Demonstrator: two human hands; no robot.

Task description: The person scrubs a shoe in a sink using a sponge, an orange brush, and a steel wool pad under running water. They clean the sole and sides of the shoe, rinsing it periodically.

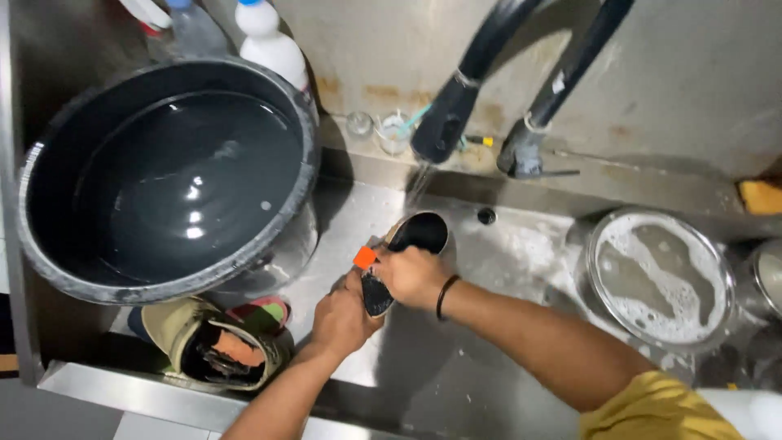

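Observation:
A black shoe point(417, 232) with an orange tag is held over a steel sink point(456, 358), its opening turned up under a thin stream of water from a black hose point(446, 122). My left hand point(342, 318) grips the shoe's lower end. My right hand point(414, 275), with a black band at the wrist, clasps the shoe's side just above the left hand. Both hands touch each other around the shoe.
A large dark tub of water point(167, 179) fills the left. Below it lies another olive shoe point(212, 346). A steel bowl of soapy water point(658, 275) stands at the right. A second black hose point(562, 90), white bottles point(273, 45) and a yellow sponge point(762, 195) line the back ledge.

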